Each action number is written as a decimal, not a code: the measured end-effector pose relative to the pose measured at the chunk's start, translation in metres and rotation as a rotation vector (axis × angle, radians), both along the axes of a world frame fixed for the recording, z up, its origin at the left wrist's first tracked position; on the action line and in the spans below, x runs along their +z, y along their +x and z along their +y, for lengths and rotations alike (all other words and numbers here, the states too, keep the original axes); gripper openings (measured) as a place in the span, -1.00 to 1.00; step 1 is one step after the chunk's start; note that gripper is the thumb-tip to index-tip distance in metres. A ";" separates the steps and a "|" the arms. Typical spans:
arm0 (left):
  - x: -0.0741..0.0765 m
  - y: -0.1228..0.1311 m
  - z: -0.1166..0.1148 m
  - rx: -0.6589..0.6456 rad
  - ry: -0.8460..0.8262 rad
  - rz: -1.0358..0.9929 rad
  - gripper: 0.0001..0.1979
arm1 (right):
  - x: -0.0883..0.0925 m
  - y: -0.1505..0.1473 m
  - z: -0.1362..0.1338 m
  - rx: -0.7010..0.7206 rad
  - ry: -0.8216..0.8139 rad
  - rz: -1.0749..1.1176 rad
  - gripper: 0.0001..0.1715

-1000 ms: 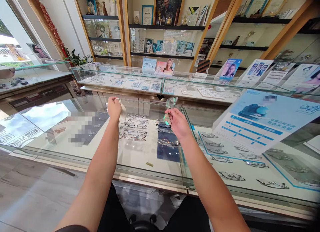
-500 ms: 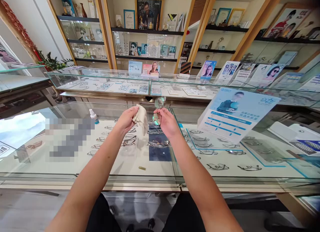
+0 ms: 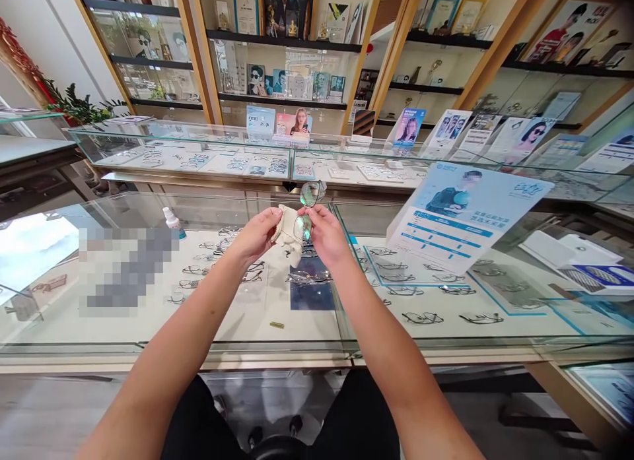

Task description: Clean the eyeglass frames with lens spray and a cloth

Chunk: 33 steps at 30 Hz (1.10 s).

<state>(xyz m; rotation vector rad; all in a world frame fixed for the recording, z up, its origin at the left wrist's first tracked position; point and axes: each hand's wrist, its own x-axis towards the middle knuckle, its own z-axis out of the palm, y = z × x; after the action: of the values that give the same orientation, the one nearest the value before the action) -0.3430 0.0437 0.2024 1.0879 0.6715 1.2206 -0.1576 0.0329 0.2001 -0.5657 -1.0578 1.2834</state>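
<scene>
Above the glass counter, my left hand (image 3: 256, 237) is closed on a cream cleaning cloth (image 3: 290, 239), which hangs down in folds from the fingers. My right hand (image 3: 324, 237) pinches a pair of eyeglasses (image 3: 310, 194) near the middle of the frame. The glasses are turned on end, one lens above the other, and both lenses give off a green reflection. Beside the lower lens lies the cloth, seemingly against it; whether it touches the glass I cannot tell. Fingers hide part of the frame.
Under the glass countertop (image 3: 198, 348) lie several eyeglasses (image 3: 422, 318). A spray bottle (image 3: 173, 222) stands at the left. To the right are a tilted blue-and-white sign (image 3: 446, 216) and an open white box (image 3: 574, 255). Another glass showcase (image 3: 212, 160) runs behind.
The cloth in my left hand has come over to the glasses, closing the gap between them. My right hand has shifted slightly left, and the camera view has tipped downward a little.
</scene>
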 end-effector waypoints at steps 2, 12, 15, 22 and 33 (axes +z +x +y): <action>0.003 0.001 -0.004 -0.067 -0.020 0.002 -0.40 | 0.000 0.000 0.000 -0.001 0.004 0.001 -0.56; 0.002 0.023 -0.023 -0.050 0.029 -0.011 -0.38 | 0.003 -0.002 -0.005 0.026 -0.041 0.072 -0.52; 0.002 0.025 -0.025 -0.071 -0.002 -0.026 -0.33 | 0.003 -0.002 -0.006 0.021 -0.032 0.056 -0.54; 0.004 0.020 -0.020 0.068 -0.007 -0.048 -0.36 | 0.002 -0.002 -0.006 0.040 -0.016 0.042 -0.50; 0.006 0.013 -0.015 0.263 0.093 -0.098 -0.38 | -0.004 -0.009 -0.008 0.017 0.065 -0.142 -0.55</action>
<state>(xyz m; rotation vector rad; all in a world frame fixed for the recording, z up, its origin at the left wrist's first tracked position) -0.3296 0.0288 0.2087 1.0312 0.7040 1.5342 -0.1665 0.0250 0.1964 -0.6065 -1.2196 1.2327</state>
